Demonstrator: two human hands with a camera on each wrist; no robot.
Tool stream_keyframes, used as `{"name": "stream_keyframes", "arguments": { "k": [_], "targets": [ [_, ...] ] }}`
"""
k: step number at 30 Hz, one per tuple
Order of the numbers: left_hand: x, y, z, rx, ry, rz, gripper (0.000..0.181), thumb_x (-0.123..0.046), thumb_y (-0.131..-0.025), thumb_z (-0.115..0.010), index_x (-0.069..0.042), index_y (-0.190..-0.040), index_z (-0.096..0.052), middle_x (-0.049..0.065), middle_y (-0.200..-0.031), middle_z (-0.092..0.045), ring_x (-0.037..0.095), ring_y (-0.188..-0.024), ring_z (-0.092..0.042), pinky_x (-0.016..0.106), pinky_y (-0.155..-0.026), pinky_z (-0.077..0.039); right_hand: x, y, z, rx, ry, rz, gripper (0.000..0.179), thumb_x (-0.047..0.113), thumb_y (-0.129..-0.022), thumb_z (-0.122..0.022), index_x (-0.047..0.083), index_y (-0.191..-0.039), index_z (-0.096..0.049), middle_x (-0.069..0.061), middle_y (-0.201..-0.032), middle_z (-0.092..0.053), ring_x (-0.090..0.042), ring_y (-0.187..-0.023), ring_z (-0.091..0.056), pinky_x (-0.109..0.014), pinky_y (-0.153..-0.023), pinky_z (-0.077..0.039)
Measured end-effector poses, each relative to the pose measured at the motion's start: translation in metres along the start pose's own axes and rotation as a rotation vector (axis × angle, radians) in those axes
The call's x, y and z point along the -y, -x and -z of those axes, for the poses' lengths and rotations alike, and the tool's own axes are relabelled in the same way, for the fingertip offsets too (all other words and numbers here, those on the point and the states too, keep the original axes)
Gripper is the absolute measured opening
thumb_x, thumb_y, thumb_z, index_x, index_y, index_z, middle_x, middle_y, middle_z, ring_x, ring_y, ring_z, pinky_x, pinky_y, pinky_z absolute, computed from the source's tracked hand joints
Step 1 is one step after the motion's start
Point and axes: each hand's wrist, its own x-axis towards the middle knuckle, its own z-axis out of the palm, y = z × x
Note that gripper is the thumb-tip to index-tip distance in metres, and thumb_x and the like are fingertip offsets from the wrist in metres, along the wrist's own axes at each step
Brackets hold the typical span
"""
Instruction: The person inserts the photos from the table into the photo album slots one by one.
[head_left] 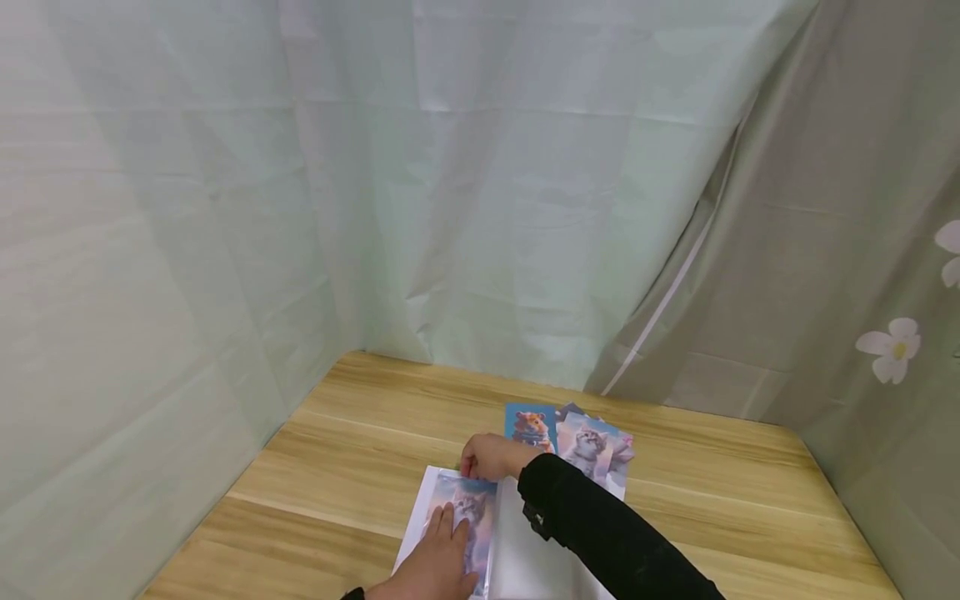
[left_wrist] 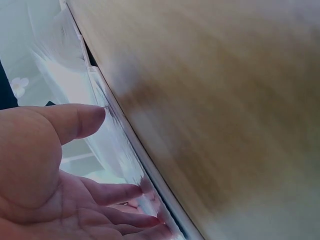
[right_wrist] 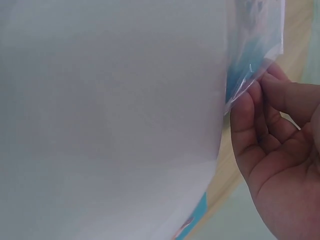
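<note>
An album point(head_left: 525, 542) with white pages and clear sleeves lies spread on the table. Its left page bears a kitten picture point(head_left: 480, 546) under a clear sleeve point(right_wrist: 250, 55). My left hand point(head_left: 437, 560) rests on this picture, fingers extended; in the left wrist view, the hand point(left_wrist: 55, 200) shows its thumb held apart and fingertips at the glossy sheet. At the top edge of the same page, my right hand point(head_left: 497, 457) pinches the sleeve's corner between thumb and fingers. A white page point(right_wrist: 110, 115) fills much of the right wrist view.
Beyond the album lie a blue card with an orange animal point(head_left: 531, 421) and several overlapping pictures, a kitten card point(head_left: 588, 442) on top. The wooden table point(head_left: 322, 467) backs onto pale curtains point(head_left: 487, 208). My right sleeve point(head_left: 600, 517) crosses above the album's right page.
</note>
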Motion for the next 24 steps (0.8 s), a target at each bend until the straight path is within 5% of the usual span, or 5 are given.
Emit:
{"name": "stream_keyframes", "arguments": {
  "k": [14, 24],
  "targets": [
    [-0.002, -0.001, 0.002, 0.016, -0.005, 0.001, 0.07, -0.036, -0.087, -0.075, 0.014, -0.132, -0.054, 0.042, -0.143, -0.039, 0.056, -0.135, -0.035, 0.06, -0.106, -0.038, -0.007, -0.002, -0.003, -0.007, -0.048, 0.024, 0.016, -0.004, -0.091, -0.067, 0.01, -0.087, -0.075, 0.004, -0.078, -0.065, -0.006, -0.067, -0.053, -0.02, -0.068, -0.049],
    [-0.002, 0.0, 0.002, 0.031, 0.02, 0.021, 0.072, -0.035, -0.086, -0.076, 0.013, -0.133, -0.053, 0.042, -0.143, -0.038, 0.058, -0.135, -0.034, 0.061, -0.104, -0.039, -0.013, 0.011, 0.015, -0.048, -0.1, 0.132, 0.012, -0.005, -0.09, -0.066, 0.002, -0.092, -0.076, -0.003, -0.089, -0.072, -0.007, -0.075, -0.059, -0.021, -0.072, -0.051]
  ]
}}
